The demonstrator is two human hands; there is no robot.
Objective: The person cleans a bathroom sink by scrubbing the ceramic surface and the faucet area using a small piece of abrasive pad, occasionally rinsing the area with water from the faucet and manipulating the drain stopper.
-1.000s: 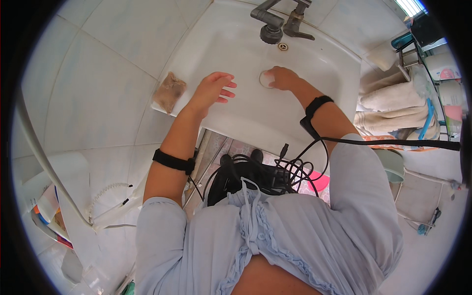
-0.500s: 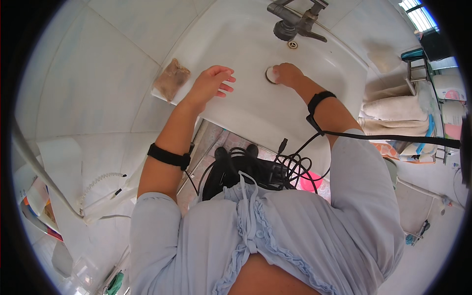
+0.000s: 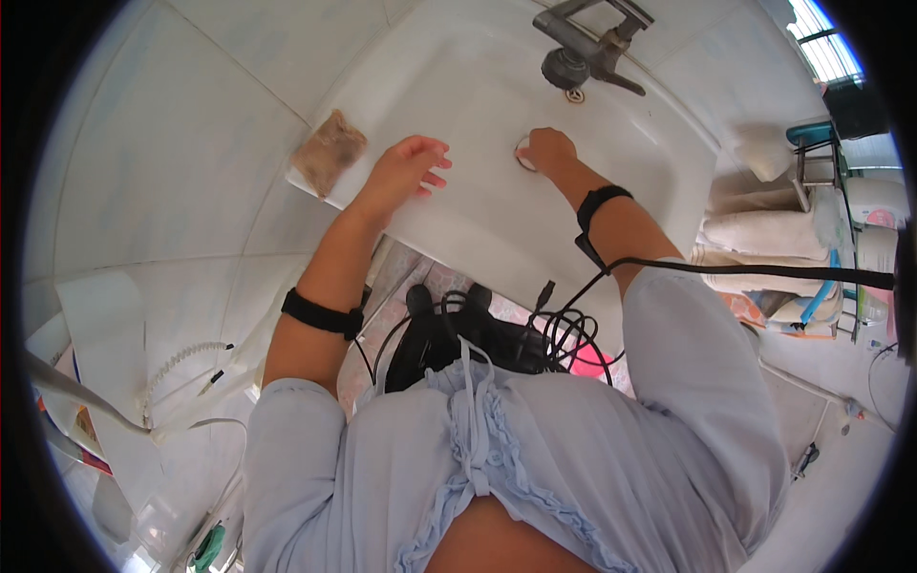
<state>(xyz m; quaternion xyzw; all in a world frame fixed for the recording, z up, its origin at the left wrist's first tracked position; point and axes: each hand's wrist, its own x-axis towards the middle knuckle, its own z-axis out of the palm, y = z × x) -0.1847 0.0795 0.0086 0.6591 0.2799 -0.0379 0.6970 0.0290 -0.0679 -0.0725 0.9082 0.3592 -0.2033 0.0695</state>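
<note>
Above the left part of the white sink basin (image 3: 458, 205), my left hand (image 3: 411, 172) hangs with its fingers apart and loosely curled, holding nothing. My right hand (image 3: 552, 151) is closed and reaches down to the basin floor, at the dark-rimmed drain (image 3: 521, 160). A white patch shows between the hand and the drain rim; whether it is a plug or something gripped I cannot tell, since the fingertips are hidden. Left of my left hand, on the basin's corner, lies a brownish, crumpled flat packet (image 3: 330, 153).
A grey faucet (image 3: 592, 57) juts over the far side, above a small overflow ring (image 3: 574, 95). Folded towels (image 3: 764, 234) and a metal rack stand at the right. Black cables (image 3: 573, 325) hang between my arms, and one runs right from my right wrist strap (image 3: 600, 202).
My right hand has shifted slightly left and stays at the drain, covering it differently. My left hand keeps nearly the same pose. The whole view has moved a little.
</note>
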